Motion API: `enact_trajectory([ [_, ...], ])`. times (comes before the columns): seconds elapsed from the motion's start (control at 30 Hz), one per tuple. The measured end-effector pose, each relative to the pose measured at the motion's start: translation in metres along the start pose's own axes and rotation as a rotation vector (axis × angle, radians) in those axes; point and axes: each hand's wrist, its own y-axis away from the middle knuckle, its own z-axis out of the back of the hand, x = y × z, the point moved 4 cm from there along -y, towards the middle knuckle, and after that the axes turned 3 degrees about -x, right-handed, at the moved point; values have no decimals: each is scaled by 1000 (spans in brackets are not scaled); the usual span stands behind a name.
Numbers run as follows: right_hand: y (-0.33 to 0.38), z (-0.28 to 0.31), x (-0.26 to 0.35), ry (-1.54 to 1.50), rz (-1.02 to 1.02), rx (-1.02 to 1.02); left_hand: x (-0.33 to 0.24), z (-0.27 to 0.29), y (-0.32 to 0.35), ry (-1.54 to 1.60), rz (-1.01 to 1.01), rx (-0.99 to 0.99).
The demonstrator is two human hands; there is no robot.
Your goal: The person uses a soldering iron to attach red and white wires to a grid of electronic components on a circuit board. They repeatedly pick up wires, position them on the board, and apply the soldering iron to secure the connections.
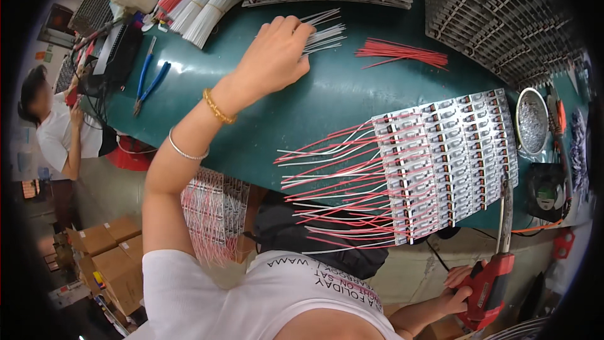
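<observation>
Two hands work: left hand pinching white wires, right hand gripping one red soldering iron.

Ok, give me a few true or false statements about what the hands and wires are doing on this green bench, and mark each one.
1. The left hand reaches into the loose white wires. True.
2. The right hand is empty. False: it grips a red soldering iron.
3. The red wires lie under the left hand. False: they lie apart, to its right.
4. The circuit board panel has red and white wires attached. True.
</observation>
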Motion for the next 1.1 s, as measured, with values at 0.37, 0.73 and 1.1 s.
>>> enact_trajectory([
  [0.37, -30, -22, 18, 1, 62, 121, 39, -14, -37, 370, 237, 339],
  [0.73, -24, -37, 2, -137, -79, 161, 17, 28, -49, 182, 140, 199],
  [1.1, -28, -69, 9, -79, -221, 110, -67, 20, -45, 603, 228, 314],
])
